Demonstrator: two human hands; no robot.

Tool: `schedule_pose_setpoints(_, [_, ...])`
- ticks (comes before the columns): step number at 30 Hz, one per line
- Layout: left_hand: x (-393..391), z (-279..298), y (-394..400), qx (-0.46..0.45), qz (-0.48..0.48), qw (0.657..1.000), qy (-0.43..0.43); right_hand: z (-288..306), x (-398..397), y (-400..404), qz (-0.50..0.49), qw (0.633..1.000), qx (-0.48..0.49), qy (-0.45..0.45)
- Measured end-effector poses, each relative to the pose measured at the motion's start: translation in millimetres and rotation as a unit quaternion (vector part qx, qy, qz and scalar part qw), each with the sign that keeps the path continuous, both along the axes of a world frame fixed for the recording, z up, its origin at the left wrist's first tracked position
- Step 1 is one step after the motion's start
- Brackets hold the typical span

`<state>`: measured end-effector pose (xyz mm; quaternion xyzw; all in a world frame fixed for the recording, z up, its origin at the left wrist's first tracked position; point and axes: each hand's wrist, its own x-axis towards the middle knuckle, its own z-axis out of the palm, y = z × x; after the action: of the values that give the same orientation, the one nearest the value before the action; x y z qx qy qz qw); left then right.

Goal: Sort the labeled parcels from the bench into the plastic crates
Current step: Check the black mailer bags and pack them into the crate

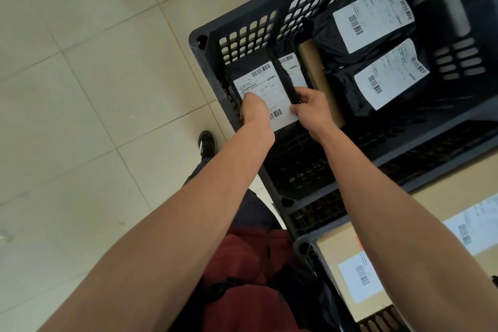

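You see a black slotted plastic crate (296, 5) holding black parcels with white labels (373, 17) striped by black barcodes. A plain brown cardboard tube (314, 67) lies between them. The cardboard boxes (339, 248) below are tan with white labels. Your shirt (242, 264) is dark red, your shoe (207, 144) black, the floor tiles (80, 62) cream.

One head-worn view looks steeply down from above, close over the person's forearms. It faces the dark crate (204, 43) at far right and the tiled floor (80, 75) at left, the whole scene tilted.
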<state>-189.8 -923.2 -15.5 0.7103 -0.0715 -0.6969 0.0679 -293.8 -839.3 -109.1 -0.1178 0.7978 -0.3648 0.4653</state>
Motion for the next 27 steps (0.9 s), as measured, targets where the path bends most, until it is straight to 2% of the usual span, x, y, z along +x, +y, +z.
schedule_pose_setpoints(5, [-9, -6, -2, -0.012, -0.018, 1.000, -0.005, 2, -10, 1, -0.012, 0.999, -0.008, 0.042])
schedule_pose_setpoints(15, [-25, -19, -11, -0.029, -0.068, 0.997, 0.039, -2, -46, 1, -0.036, 0.990, -0.001, 0.137])
schedule_pose_setpoints(20, [-28, -23, -11, -0.025, -0.100, 0.992, 0.069, -5, -58, 1, -0.011, 0.988, 0.005, 0.154])
schedule_pose_setpoints(27, [-28, -26, -10, -0.011, -0.116, 0.988, 0.097, -3, -50, -2, -0.034, 0.983, -0.004, 0.182])
